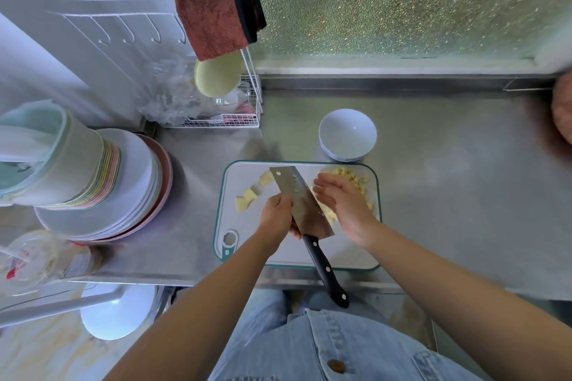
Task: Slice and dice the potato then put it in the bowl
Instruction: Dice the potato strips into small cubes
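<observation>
Left hand (275,216): fingers curled over the spine of the cleaver (297,195) close to the heel, gripping the blade itself. The black handle (325,269) is unheld and points back past the front edge of the counter (448,179).

Right hand (343,204): held wide with straight fingers, palm toward the blade's right face, above the diced potato (356,178) heaped at the far right corner of the cutting board (278,254). Larger potato chunks (247,195) lie near the board's left edge.

The board sits along the counter's front edge. The white bowl (347,134) stands upright just beyond the board's far edge; whether they touch cannot be told.

A broad run of steel lies right of the board. A stack of plates (123,195) stands to its left, apart from it.
</observation>
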`<state>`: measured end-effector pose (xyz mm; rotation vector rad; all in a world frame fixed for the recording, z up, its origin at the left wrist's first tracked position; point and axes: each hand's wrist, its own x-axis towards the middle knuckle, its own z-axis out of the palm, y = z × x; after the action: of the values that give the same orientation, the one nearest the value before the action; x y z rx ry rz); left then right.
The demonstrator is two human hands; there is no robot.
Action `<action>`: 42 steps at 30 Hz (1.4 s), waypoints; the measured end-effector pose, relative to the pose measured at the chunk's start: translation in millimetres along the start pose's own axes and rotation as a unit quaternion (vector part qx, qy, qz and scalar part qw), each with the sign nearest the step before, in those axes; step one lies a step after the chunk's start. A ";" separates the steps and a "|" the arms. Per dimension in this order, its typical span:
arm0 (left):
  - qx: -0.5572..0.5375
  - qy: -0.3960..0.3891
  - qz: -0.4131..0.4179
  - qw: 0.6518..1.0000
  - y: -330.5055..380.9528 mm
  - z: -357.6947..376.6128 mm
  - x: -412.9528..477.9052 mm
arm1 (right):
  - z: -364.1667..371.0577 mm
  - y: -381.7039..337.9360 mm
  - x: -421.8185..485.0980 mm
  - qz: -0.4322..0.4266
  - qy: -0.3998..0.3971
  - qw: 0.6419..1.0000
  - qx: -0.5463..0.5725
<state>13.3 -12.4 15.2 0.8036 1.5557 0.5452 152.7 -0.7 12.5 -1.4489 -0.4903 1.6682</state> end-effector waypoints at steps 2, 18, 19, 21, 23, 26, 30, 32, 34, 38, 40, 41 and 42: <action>0.005 -0.005 0.006 1.000 -1.0 -2.4 -0.4 | 2.6 -3.1 1.9 -0.001 -0.040 0.999 0.031; 0.008 -0.016 0.012 1.000 -2.7 -2.4 -7.7 | 15.9 2.1 4.5 -0.053 0.003 0.998 0.022; 0.013 -0.018 0.014 1.000 -1.5 -2.3 -9.6 | 18.4 0.5 2.5 -0.058 -0.030 0.997 0.037; 0.017 -0.022 0.020 0.999 1.7 -1.4 -12.8 | 26.0 -1.4 -2.3 -0.036 -0.080 0.995 0.055; 0.018 -0.020 0.018 0.999 0.8 -0.9 -12.9 | 30.3 -2.7 2.5 -0.024 -0.057 0.996 0.058; 0.033 -0.013 0.021 0.999 -3.1 -3.2 -13.2 | 21.8 -4.9 12.3 -0.050 0.005 0.998 0.047; 0.033 -0.003 0.017 0.999 -4.4 -5.3 -12.8 | 22.1 0.6 6.4 -0.011 -0.040 0.998 0.043; 0.016 0.016 0.009 1.000 -6.7 -5.6 -9.7 | 18.4 1.5 6.5 -0.029 0.002 1.000 -0.003; -0.007 0.048 -0.001 0.999 -8.0 -6.9 -6.0 | 9.5 -0.6 3.0 -0.030 -0.004 0.999 0.016; -0.062 0.094 -0.019 0.993 -4.2 -9.1 -2.8 | 0.5 2.0 -14.8 0.059 -0.086 0.995 0.006; -0.063 0.085 -0.019 0.994 -3.9 -7.9 -2.4 | -5.5 5.3 -11.1 0.040 -0.021 0.999 -0.007; -0.058 0.080 -0.017 0.995 -4.2 -6.8 -2.1 | -9.5 4.5 -8.4 0.020 0.007 1.000 0.002; -0.055 0.078 -0.014 0.995 -4.1 -5.5 -2.1 | -12.3 2.7 -7.2 0.006 0.010 1.000 0.019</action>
<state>7.1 -16.1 14.3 0.6682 1.6622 0.6812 163.1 -10.7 11.7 -1.4429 -0.4384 1.6614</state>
